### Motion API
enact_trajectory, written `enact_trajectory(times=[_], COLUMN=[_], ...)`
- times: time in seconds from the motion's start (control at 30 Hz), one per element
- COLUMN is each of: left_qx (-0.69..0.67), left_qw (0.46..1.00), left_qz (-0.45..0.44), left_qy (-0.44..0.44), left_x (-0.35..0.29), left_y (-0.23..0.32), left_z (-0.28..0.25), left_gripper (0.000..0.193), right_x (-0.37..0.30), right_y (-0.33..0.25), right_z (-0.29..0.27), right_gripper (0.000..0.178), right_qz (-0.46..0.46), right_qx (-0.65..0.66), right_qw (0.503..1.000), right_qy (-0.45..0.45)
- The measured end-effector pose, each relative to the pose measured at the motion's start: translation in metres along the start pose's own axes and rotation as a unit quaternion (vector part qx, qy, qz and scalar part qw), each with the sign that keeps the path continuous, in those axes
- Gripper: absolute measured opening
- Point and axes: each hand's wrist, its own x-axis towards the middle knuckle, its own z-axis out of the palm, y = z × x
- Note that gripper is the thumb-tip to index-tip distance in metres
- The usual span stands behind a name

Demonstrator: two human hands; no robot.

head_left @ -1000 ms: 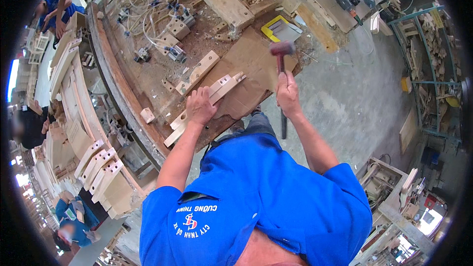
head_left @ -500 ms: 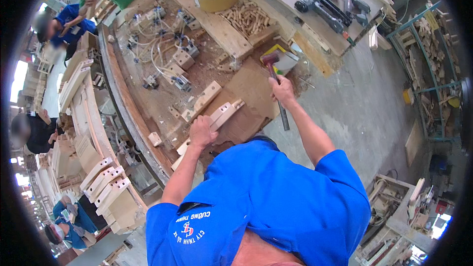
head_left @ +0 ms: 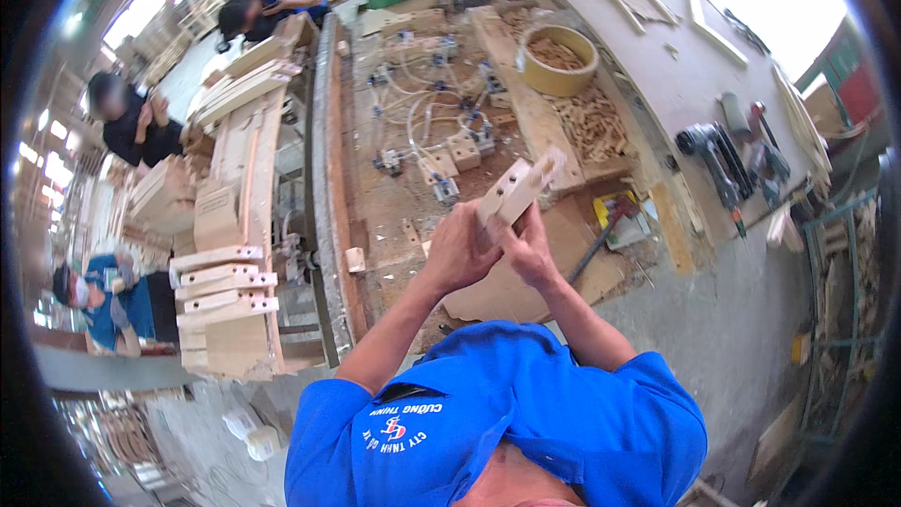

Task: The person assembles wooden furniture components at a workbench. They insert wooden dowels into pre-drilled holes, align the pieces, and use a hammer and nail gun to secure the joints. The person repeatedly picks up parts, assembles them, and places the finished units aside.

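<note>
Above the workbench, left hand and right hand meet, fingers gripping a drilled wooden piece pointing far-right. A mallet lies just right of them; grey floor spreads beyond the workbench's right edge.

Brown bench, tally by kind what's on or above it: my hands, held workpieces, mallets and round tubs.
Hands, left hand and right hand: 2
Held workpiece: 1
Mallet: 1
Round tub: 1
Total: 5
</note>
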Motion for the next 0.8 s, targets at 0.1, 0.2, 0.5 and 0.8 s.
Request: enact_trajectory(times=[0.1, 0.2, 0.5, 0.8], left_qx=[-0.178, -0.323, -0.211, -0.041], left_qw=[0.983, 0.946, 0.971, 0.984], left_qz=[0.032, 0.030, 0.014, 0.059], left_qy=[0.008, 0.009, 0.114, 0.164], left_x=[0.010, 0.010, -0.006, -0.027], left_y=[-0.008, -0.002, 0.001, 0.025], left_z=[-0.021, -0.043, -0.132, -0.169], left_gripper=[0.069, 0.071, 0.066, 0.064], right_x=[0.032, 0.050, 0.070, 0.060], right_y=[-0.018, -0.056, -0.178, -0.206], right_z=[-0.003, 0.000, 0.024, 0.047], right_gripper=[0.059, 0.058, 0.053, 0.059], right_qz=[-0.006, -0.058, -0.184, -0.189], right_qx=[-0.064, -0.118, -0.474, -0.570], right_qw=[0.995, 0.985, 0.839, 0.753], right_qy=[-0.074, -0.108, -0.193, -0.267])
